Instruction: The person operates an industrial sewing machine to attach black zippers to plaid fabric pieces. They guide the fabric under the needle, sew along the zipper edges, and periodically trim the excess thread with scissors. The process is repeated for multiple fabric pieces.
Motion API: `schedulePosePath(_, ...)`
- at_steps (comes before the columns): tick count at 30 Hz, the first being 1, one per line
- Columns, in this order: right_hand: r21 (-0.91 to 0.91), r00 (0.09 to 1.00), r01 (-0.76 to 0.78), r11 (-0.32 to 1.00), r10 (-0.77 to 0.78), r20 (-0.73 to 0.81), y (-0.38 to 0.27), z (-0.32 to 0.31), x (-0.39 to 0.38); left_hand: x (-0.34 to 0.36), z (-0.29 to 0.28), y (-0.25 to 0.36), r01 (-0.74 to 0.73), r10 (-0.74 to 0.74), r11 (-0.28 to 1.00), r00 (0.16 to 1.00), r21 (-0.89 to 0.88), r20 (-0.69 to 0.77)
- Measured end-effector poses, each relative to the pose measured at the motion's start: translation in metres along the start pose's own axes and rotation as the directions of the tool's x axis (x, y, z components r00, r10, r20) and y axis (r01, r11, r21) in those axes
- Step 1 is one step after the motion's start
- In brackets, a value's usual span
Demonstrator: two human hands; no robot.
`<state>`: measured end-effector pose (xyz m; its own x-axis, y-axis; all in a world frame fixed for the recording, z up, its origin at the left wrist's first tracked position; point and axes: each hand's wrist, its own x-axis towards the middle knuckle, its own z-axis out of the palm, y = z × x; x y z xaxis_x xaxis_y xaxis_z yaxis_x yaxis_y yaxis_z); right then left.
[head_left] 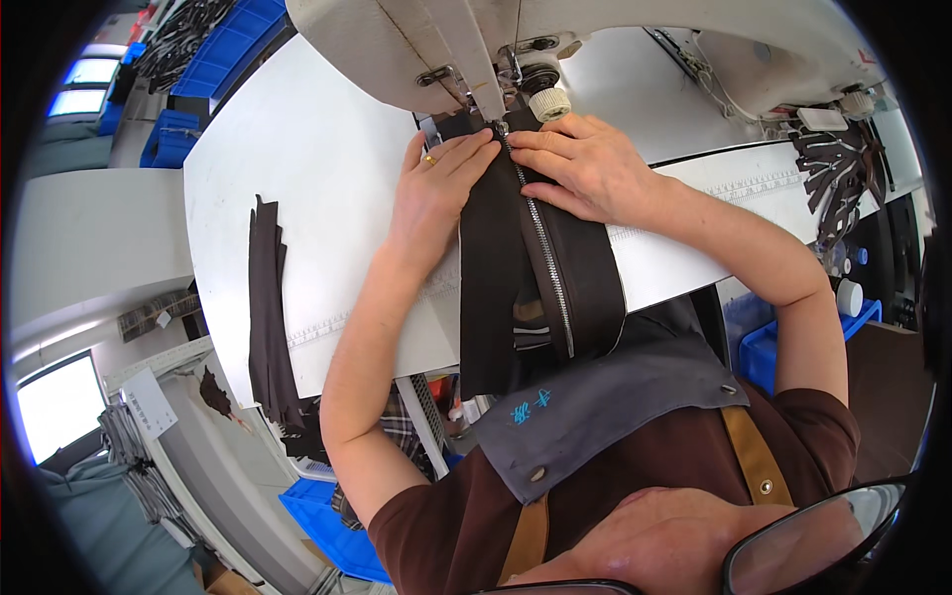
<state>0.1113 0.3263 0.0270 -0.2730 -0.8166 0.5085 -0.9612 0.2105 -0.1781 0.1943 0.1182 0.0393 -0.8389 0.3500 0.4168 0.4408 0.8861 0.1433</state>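
Note:
A metal zipper [547, 248] with dark brown fabric [590, 268] along it runs from the needle area of the white sewing machine [397, 45] toward my lap. Its top end lies at the machine's foot. My left hand [441, 188] lies on the dark fabric just left of the zipper, fingers stretched out and flat, a ring on one finger. My right hand [585, 169] rests on the right side, its fingertips touching the zipper's edge and its thumb apart lower down. The fabric under both palms is partly hidden.
A stack of dark strips [266, 307] hangs over the white table's [223, 238] left front edge. More zippers [838, 174] lie bunched at the far right. Blue bins [342, 535] stand below left and at the back left. A ruler strip [754, 185] crosses the table.

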Motion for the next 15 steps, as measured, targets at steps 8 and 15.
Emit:
schedulePosePath(8,0.002,1.0,-0.017,1.0,0.017,0.001,-0.0009,-0.0009,-0.001,0.0032,0.0056,0.0015,0.035,-0.039,0.997,0.997,-0.071,-0.062)
schedulePosePath(15,0.024,0.998,0.013,1.0,-0.011,-0.069,0.0002,0.0013,-0.0001,0.0069,0.008,-0.0029,0.031,-0.04,0.994,0.995,-0.105,-0.089)
